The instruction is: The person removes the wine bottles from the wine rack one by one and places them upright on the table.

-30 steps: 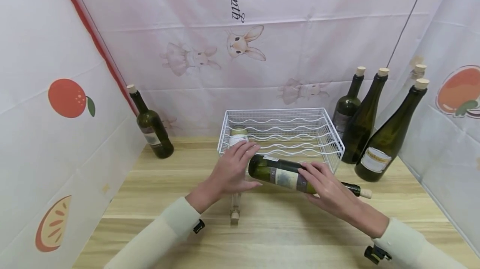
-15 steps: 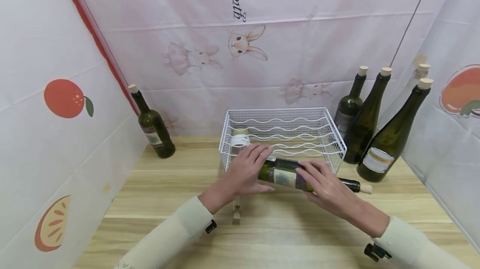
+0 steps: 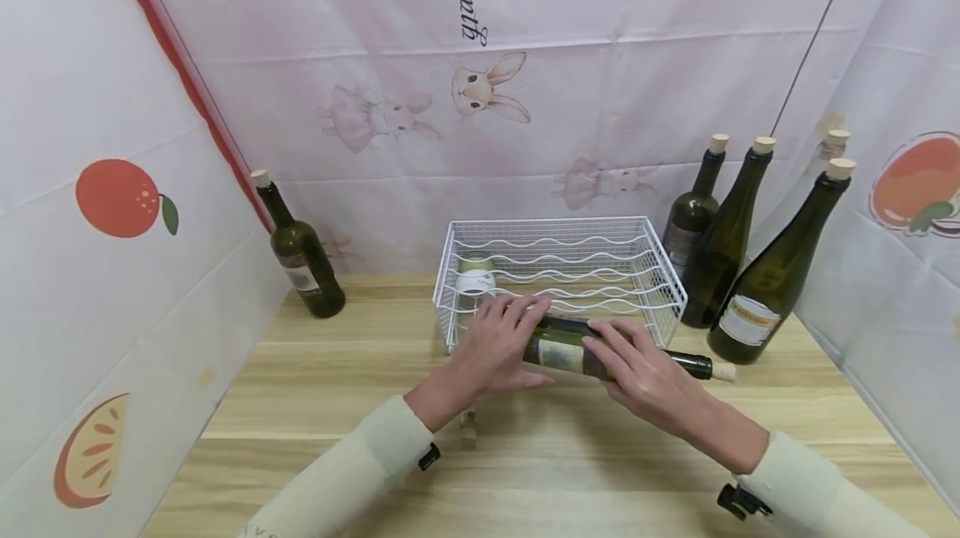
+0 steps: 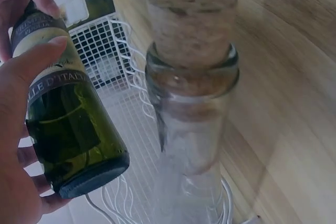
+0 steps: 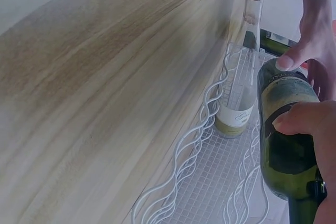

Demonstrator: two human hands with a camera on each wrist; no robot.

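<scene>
A dark green wine bottle (image 3: 561, 356) with a cork lies sideways between both hands, in front of a white wire rack (image 3: 551, 220). My left hand (image 3: 498, 346) holds the base end; in the left wrist view its thumb presses the label and its fingers wrap behind the glass. Toward the neck, my right hand (image 3: 648, 367) grips the same bottle, thumb on the lower label in the right wrist view. The neck and cork point right. A clear corked bottle (image 5: 233, 114) with a white label lies in the rack's leftmost slot, partly hidden by my left hand in the head view.
One green bottle (image 3: 306, 267) stands at the back left of the wooden table (image 3: 570, 480). To the rack's right several corked bottles stand close together, the nearest a tall green bottle (image 3: 780, 271) with a white label. Printed cloth walls (image 3: 375, 5) enclose the back and sides.
My left hand has moved right and closed round the bottle's base, which it now covers in the head view. The bottle's neck end has risen slightly, with the right hand still on it.
</scene>
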